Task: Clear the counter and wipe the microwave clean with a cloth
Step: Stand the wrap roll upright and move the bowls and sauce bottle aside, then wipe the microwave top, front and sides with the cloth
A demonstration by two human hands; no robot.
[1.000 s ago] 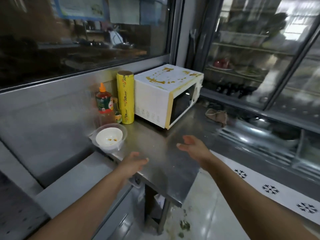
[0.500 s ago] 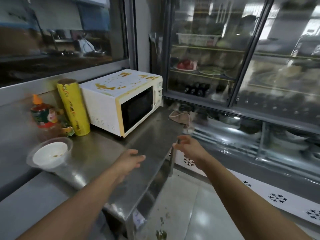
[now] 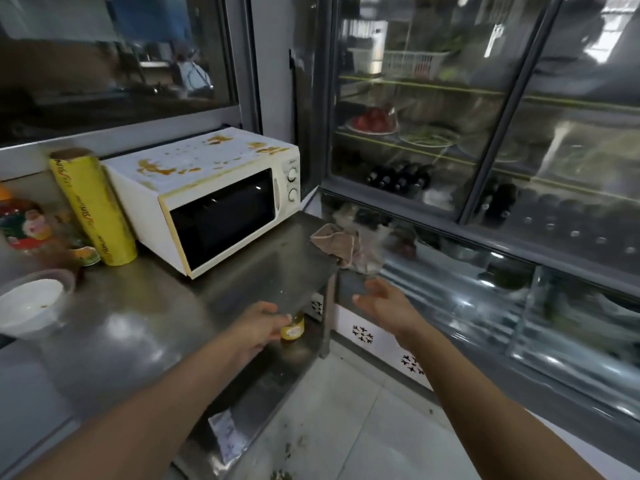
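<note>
Microwave: the white box-shaped microwave (image 3: 207, 195) with a dark glass door stood at the back of the table, its top and door frame smeared with orange-yellow stains.
Cloth: the crumpled brownish-pink cloth (image 3: 341, 244) lay at the table's far right corner, just right of the microwave and apart from both hands.
Table: the stainless-steel table (image 3: 145, 327) carried everything; its front edge ran diagonally under the left hand.
Left hand: the left hand (image 3: 258, 329) was over the table's front edge, fingers bent downward beside a small amber glass jar (image 3: 292, 329) with a yellow label on the shelf below; whether it gripped or even touched the jar cannot be told.
Right hand: the right hand (image 3: 382, 303) hovered past the table's right end, below the cloth, fingers loosely spread and holding nothing.
Roll: a tall yellow printed cling-film roll (image 3: 95, 206) stood upright just left of the microwave.
Bowl: a white round bowl (image 3: 29, 303) with a few crumbs sat in a clear plastic tub at the left edge.
Bottle: a blurred red sauce bottle with an orange cap (image 3: 20, 226) stood behind the bowl.
Fridge: a glass-door display fridge (image 3: 485, 133) filled the right side.
</note>
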